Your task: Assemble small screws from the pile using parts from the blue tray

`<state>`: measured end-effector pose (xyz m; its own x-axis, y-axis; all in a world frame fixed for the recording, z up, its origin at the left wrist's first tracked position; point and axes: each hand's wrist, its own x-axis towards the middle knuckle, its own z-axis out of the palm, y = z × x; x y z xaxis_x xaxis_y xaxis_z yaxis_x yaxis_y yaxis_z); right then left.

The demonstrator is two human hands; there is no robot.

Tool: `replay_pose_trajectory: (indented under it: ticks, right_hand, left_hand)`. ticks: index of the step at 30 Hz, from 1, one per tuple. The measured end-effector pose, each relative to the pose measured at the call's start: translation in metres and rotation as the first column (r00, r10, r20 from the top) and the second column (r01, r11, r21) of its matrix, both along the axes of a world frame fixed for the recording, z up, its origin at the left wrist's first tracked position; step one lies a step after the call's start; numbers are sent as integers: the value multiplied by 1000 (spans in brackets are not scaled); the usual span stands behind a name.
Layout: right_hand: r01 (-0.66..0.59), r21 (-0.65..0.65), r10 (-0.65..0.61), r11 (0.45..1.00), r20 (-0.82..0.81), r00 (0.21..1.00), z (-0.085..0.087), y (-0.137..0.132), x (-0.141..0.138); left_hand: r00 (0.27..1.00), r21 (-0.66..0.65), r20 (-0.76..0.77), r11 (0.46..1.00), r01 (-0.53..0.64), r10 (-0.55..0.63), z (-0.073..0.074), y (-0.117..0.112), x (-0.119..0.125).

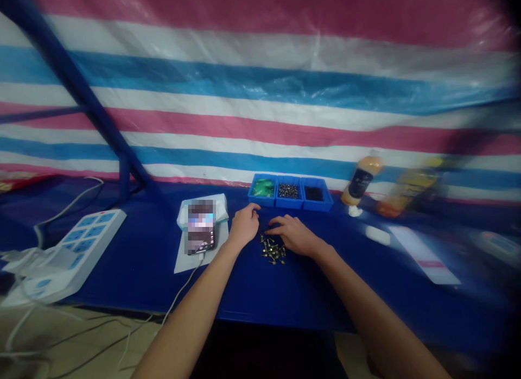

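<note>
My left hand (245, 225) rests just in front of the green-filled bin (262, 189), its fingers curled together at the tips. What those fingertips hold, if anything, is too small to make out. To the right, my right hand (296, 235) reaches over a small pile of brass-coloured metal pieces with thin stems (273, 251). Its fingers are stretched apart to the left, with nothing visible between them. Behind both hands stand a blue bin of small shiny metal parts (288, 191) and a blue bin of small dark parts (313, 194).
On the left lie a phone (200, 229) with a charging cable on a white packet and paper, and a power strip (77, 251). On the right stand an orange drink bottle (360, 181) and a blurred yellowish bottle (411, 186). A white card (423, 254) lies nearer.
</note>
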<state>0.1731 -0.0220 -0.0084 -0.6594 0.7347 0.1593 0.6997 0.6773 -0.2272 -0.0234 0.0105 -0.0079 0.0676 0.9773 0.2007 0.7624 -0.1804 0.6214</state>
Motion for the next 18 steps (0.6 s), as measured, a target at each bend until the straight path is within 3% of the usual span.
replay_pose_trajectory:
  ticks: [9,13,18]
  right_hand:
    - [77,165,-96,983,110,989,8,-2,7]
    - [181,114,-190,977,70,979,4,2,20]
    - [204,11,-203,979,-40,978,-1,2,29]
  left_hand:
    - [998,1,-55,999,39,-39,0,-4,4]
    - [995,6,-72,998,67,-67,1,-6,5]
    - [992,0,-96,997,80,-80,0,-7,6]
